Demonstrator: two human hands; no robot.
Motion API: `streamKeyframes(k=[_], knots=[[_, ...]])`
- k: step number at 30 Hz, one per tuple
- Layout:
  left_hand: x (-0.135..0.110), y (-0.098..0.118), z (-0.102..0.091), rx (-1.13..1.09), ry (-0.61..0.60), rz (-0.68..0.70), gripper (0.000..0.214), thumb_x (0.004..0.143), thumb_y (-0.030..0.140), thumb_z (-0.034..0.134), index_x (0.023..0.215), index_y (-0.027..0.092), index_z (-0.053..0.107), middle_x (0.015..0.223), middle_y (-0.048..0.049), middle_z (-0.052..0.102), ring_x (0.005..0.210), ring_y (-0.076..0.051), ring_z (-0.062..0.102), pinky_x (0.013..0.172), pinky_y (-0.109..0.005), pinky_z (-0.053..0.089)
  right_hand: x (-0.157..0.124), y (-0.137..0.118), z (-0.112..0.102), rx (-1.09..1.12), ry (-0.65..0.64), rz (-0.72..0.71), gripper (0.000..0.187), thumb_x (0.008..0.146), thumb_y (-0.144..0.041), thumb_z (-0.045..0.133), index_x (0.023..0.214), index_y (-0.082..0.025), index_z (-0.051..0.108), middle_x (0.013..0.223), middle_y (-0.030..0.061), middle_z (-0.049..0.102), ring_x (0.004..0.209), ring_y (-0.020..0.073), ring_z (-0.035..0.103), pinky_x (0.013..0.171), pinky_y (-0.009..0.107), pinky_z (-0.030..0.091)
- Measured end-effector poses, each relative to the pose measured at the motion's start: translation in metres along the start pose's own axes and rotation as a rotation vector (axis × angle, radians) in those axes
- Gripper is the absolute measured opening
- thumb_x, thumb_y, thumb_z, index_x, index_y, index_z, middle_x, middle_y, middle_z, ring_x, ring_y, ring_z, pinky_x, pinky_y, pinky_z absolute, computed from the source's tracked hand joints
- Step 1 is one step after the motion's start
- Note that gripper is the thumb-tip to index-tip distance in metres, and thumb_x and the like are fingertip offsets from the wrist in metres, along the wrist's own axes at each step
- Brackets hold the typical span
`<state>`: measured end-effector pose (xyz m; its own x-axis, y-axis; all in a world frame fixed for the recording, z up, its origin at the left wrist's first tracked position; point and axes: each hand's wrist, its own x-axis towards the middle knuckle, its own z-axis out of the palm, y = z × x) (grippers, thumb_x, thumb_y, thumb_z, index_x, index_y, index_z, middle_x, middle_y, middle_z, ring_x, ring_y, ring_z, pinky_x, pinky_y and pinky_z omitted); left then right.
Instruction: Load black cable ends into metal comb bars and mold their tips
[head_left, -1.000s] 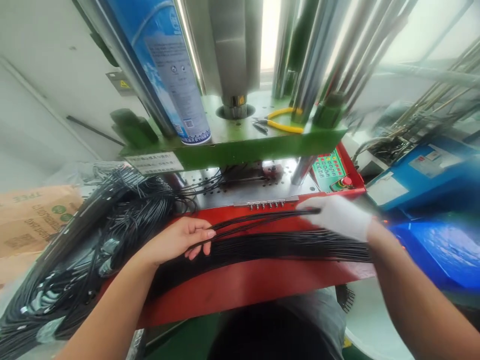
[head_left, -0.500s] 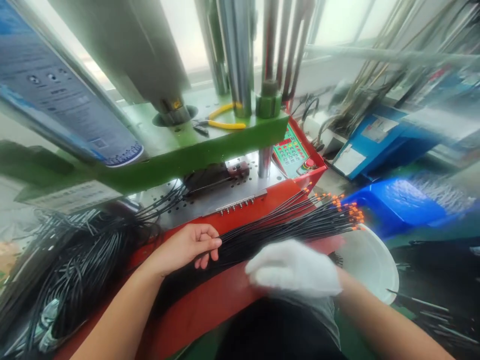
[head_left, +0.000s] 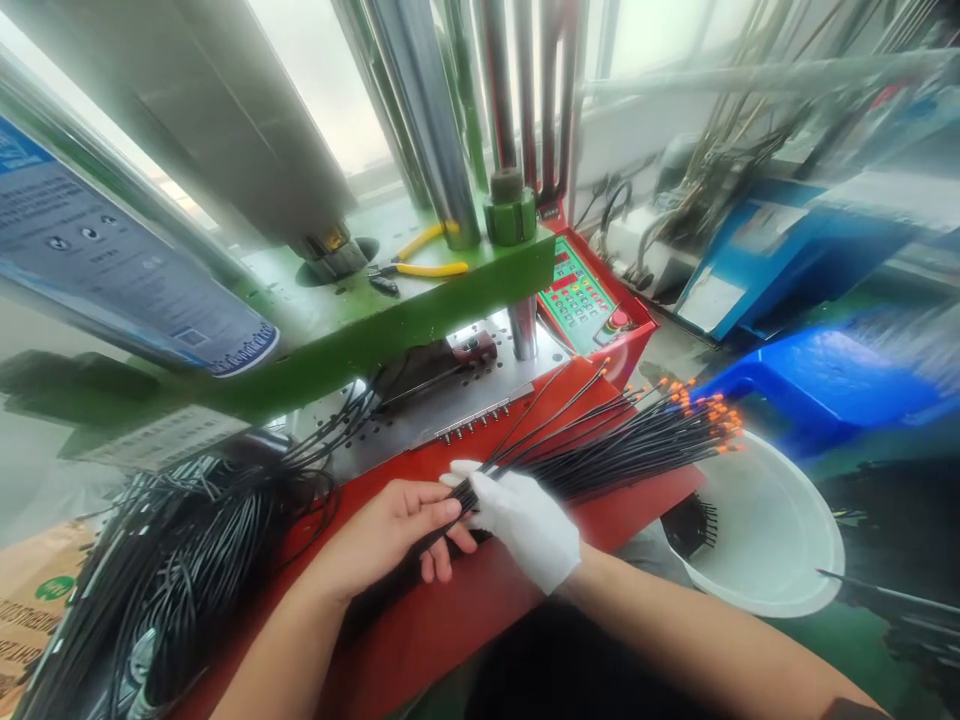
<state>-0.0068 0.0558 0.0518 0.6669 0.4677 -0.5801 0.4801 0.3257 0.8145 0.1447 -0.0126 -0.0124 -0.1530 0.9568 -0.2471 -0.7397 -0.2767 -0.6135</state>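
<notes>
A bundle of thin black wires with orange tips (head_left: 630, 440) lies across the red machine table (head_left: 465, 610), its tips fanning out to the right over a white bowl (head_left: 757, 540). My bare left hand (head_left: 390, 535) pinches the bundle near its middle. My right hand (head_left: 525, 525), in a white glove, is closed on the same bundle just right of the left hand, the two hands touching. A few wires rise loose above the rest.
A large tangle of black cables (head_left: 165, 560) fills the left. Behind stands a green press (head_left: 360, 320) with steel columns, yellow pliers (head_left: 424, 265) on its deck, and a control panel (head_left: 581, 300). A blue bin (head_left: 817, 390) sits to the right.
My gloved right hand slid left along the wires until it met my left hand. The view swung right, so the orange tips and the white bowl came into sight.
</notes>
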Motion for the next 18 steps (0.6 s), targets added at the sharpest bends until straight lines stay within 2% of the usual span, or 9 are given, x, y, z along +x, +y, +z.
streamKeyframes(k=[3,5,9,13,16,18], knots=[[0.004,0.001,0.008,0.002,-0.004,0.025,0.038,0.090,0.045,0.051,0.081,0.011,0.064,0.079,-0.0120,0.072,0.046,-0.013,0.060,0.041,-0.021,0.041,0.003,0.003,0.001,-0.060,-0.043,-0.016,0.051,0.077,-0.051,0.065,0.115,-0.018,0.064,0.103,0.0080,0.068,0.079,0.0174,0.063,0.078,0.035,0.048],[0.005,0.000,0.012,0.002,0.030,0.035,0.041,0.090,0.047,0.050,0.077,0.011,0.066,0.068,-0.0095,0.070,0.042,-0.013,0.057,0.039,-0.021,0.039,0.003,0.001,0.002,-0.149,-0.046,-0.077,0.047,0.080,-0.052,0.062,0.111,-0.018,0.068,0.104,0.0076,0.068,0.084,0.0189,0.062,0.079,0.035,0.047],[0.001,-0.005,0.016,0.006,0.120,0.039,0.048,0.090,0.050,0.046,0.075,0.011,0.069,0.053,-0.0086,0.065,0.044,-0.017,0.059,0.044,-0.025,0.044,0.001,-0.012,0.002,-0.249,-0.011,-0.186,0.040,0.084,-0.051,0.057,0.101,-0.018,0.072,0.102,0.0063,0.070,0.091,0.0199,0.062,0.081,0.033,0.047],[0.000,-0.009,0.022,0.006,0.214,0.086,0.044,0.090,0.049,0.049,0.078,0.011,0.067,0.057,-0.0087,0.067,0.046,-0.017,0.060,0.046,-0.025,0.047,-0.001,-0.017,0.009,-0.122,0.044,-0.171,0.039,0.081,-0.050,0.063,0.094,-0.014,0.072,0.100,0.0085,0.071,0.094,0.0219,0.065,0.091,0.037,0.048],[0.002,-0.012,0.028,-0.028,0.155,0.047,0.039,0.087,0.050,0.053,0.084,0.012,0.062,0.067,-0.0099,0.070,0.040,-0.014,0.058,0.038,-0.022,0.040,0.002,-0.014,0.012,-0.013,0.057,-0.144,0.041,0.080,-0.050,0.065,0.093,-0.011,0.070,0.095,0.0105,0.072,0.094,0.0230,0.067,0.092,0.039,0.049],[0.001,-0.015,0.032,-0.072,0.100,0.026,0.039,0.087,0.050,0.052,0.087,0.012,0.060,0.068,-0.0108,0.071,0.037,-0.013,0.057,0.035,-0.020,0.036,0.005,-0.022,0.006,0.058,0.061,-0.127,0.044,0.079,-0.051,0.065,0.094,-0.010,0.068,0.094,0.0120,0.072,0.092,0.0239,0.068,0.091,0.041,0.050]])
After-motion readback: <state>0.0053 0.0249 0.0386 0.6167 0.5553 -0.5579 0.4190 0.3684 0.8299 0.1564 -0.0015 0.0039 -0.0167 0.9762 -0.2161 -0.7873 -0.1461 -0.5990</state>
